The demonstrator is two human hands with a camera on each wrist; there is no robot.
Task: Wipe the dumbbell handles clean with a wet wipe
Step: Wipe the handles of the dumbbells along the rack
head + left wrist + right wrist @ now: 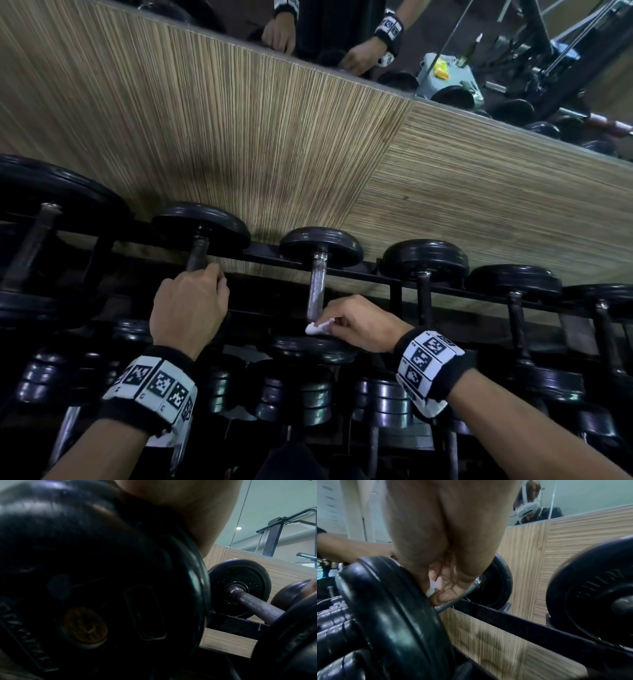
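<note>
Black dumbbells lie in a row on a dark rack (pixel 342 272) against a wood-grain wall. My left hand (pixel 205 291) grips the near part of a dull dumbbell handle (pixel 198 253); its fingers are hidden behind a black plate (pixel 102 581) in the left wrist view. My right hand (pixel 337 320) pinches a crumpled white wet wipe (pixel 318 328) against the near end of the shiny dumbbell handle (pixel 317 287), just above that dumbbell's near plate (pixel 313 349). In the right wrist view the wet wipe (pixel 431 590) shows between the curled fingers (pixel 447 593), against the shiny handle (pixel 471 588).
More dumbbells (pixel 424 263) fill the rack to the right and left. Lower tiers hold stacked chrome-plate dumbbells (pixel 315 397). A mirror (pixel 479 51) above the wall panel reflects me and gym machines.
</note>
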